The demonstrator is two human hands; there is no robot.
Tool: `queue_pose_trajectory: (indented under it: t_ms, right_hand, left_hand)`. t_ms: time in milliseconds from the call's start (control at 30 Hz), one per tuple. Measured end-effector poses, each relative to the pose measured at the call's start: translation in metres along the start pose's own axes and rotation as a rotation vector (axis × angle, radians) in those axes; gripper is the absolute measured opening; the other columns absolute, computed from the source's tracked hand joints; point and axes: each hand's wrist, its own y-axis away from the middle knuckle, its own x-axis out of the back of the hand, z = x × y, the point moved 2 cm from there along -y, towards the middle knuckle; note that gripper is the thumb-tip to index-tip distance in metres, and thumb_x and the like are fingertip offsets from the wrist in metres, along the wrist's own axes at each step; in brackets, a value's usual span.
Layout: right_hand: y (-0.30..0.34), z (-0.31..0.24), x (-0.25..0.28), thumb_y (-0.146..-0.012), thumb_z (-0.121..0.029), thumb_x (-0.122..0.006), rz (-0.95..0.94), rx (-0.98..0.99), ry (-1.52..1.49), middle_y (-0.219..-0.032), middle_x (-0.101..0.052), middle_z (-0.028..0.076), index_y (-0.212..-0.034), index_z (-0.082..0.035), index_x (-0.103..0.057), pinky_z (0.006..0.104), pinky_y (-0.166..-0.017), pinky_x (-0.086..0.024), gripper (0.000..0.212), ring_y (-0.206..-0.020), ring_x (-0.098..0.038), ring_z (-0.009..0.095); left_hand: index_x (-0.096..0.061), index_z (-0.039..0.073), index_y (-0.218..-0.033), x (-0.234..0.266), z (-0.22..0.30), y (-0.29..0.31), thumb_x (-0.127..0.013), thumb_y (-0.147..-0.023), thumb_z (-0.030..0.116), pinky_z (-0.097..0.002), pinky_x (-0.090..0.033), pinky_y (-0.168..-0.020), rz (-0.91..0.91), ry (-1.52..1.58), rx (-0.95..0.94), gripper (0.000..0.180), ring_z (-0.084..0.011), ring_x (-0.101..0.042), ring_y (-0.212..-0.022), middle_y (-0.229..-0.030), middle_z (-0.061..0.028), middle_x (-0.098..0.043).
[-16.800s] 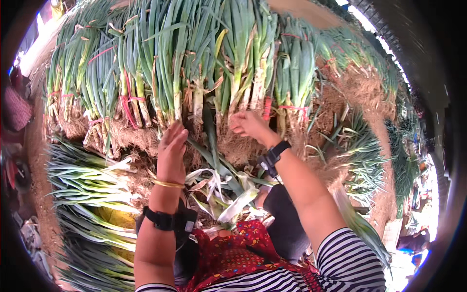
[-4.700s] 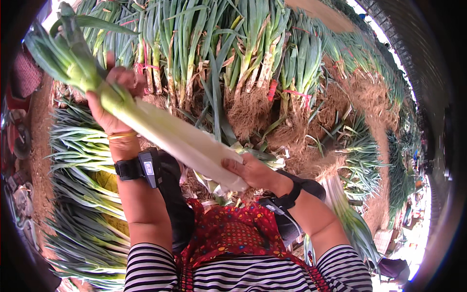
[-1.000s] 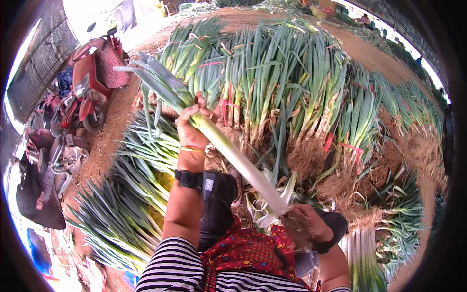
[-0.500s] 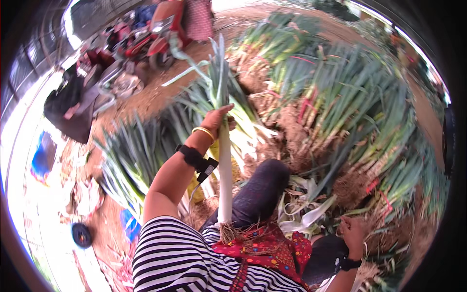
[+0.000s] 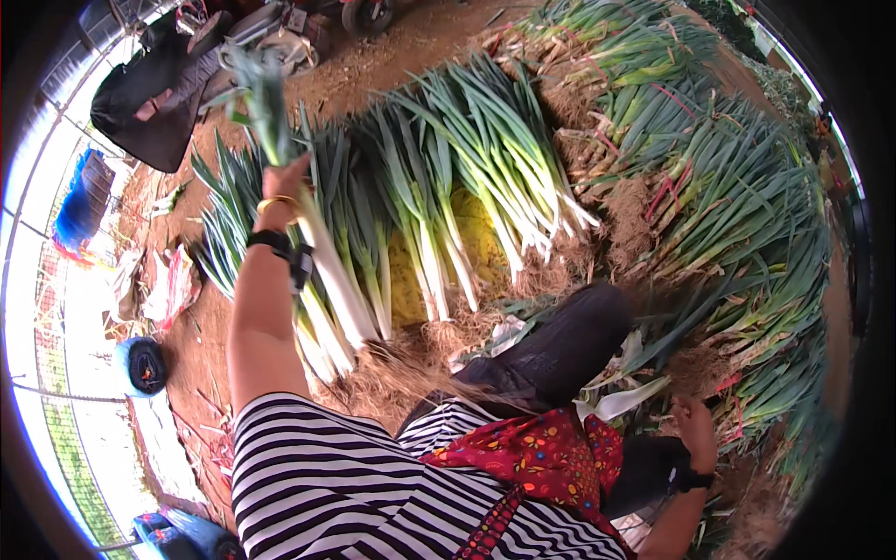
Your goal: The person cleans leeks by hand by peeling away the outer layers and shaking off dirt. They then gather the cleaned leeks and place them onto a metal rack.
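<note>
My left hand (image 5: 283, 184) is closed round a leek (image 5: 334, 275) where its white stalk meets the green leaves. The leek leans over the left end of a row of leeks (image 5: 411, 177), roots toward me; its leaf tops are blurred. Loose leeks in this row lie side by side, partly on a yellow sheet (image 5: 476, 229). My right hand (image 5: 693, 427) is low beside my right knee, fingers loosely bent and apart, with nothing visible in them. Nearest to it are a peeled pale leek sheath (image 5: 633, 399) and tied leeks (image 5: 747, 317) with roots on.
Bundles of leeks with red ties (image 5: 667, 191) run along the right side. A wheeled machine (image 5: 280, 42) and a dark cloth-like item (image 5: 149, 103) stand at the back left. A blue bag (image 5: 84, 201) and a small black wheel (image 5: 147, 364) lie at left.
My left hand has carried the leek from upright before my lap to the left, over the row's left end. My view has shifted, and my right hand stays beside my knee.
</note>
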Motion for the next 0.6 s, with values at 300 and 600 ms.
queue_pose_trajectory:
  t_ms: [300, 600]
  right_hand:
    - [-0.028, -0.101, 0.009, -0.085, -0.01, -0.054, -0.175, 0.041, -0.04, -0.098, -0.062, 0.018, -0.107, 0.004, -0.056, 0.0301, -0.075, -0.046, 0.027, -0.087, -0.062, 0.025]
    - [0.001, -0.091, 0.021, -0.086, -0.013, -0.053, -0.129, 0.015, 0.063, -0.101, -0.061, 0.016, -0.11, 0.002, -0.056, 0.0315, -0.075, -0.046, 0.028, -0.087, -0.06, 0.024]
  left_hand:
    - [-0.001, -0.014, -0.133, 0.214, -0.218, -0.051, -0.073, -0.051, 0.065, -0.0348, -0.027, -0.105, -0.11, -1.431, 0.298, 0.134, -0.0322, -0.033, -0.126, -0.134, -0.0288, -0.031]
    - [0.002, 0.003, -0.14, 0.066, -0.33, 0.084, -0.074, -0.062, 0.046, -0.0413, -0.03, -0.102, -0.068, -0.671, 0.613, 0.117, -0.0334, -0.03, -0.128, -0.14, -0.0253, -0.023]
